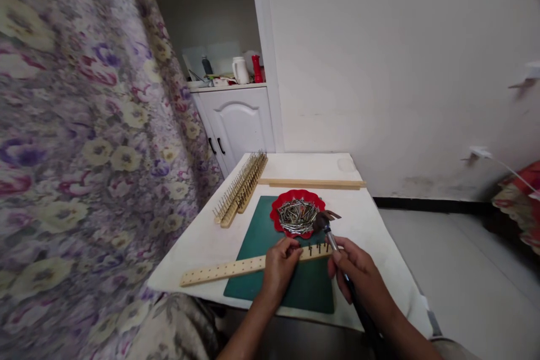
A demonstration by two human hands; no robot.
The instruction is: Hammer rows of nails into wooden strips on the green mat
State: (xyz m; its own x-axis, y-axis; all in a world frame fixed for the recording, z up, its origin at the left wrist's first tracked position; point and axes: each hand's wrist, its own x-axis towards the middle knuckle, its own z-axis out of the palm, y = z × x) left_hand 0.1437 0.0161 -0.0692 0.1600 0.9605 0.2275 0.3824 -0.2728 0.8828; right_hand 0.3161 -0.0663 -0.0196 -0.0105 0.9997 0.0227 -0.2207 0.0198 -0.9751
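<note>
My right hand (358, 273) is wrapped round the handle of a claw hammer (330, 236), its head raised above the right end of a wooden strip (223, 273). The strip lies aslant across a green cutting mat (257, 236), with rows of holes along its left part and several nails (319, 248) standing up at its right end. My left hand (280, 267) rests on the strip just left of those nails, thumb and fingers pinched together; whatever is between them is hidden. Behind the hands, a red scalloped bowl (276, 224) holds a heap of loose nails (297, 215).
Nail-studded wooden strips (242, 191) lie at the table's (194, 253) left back. Two bare strips (312, 184) lie across behind the bowl. A floral curtain (105, 152) hangs at the left. A white wall (379, 67) and a cabinet (240, 124) stand beyond the table.
</note>
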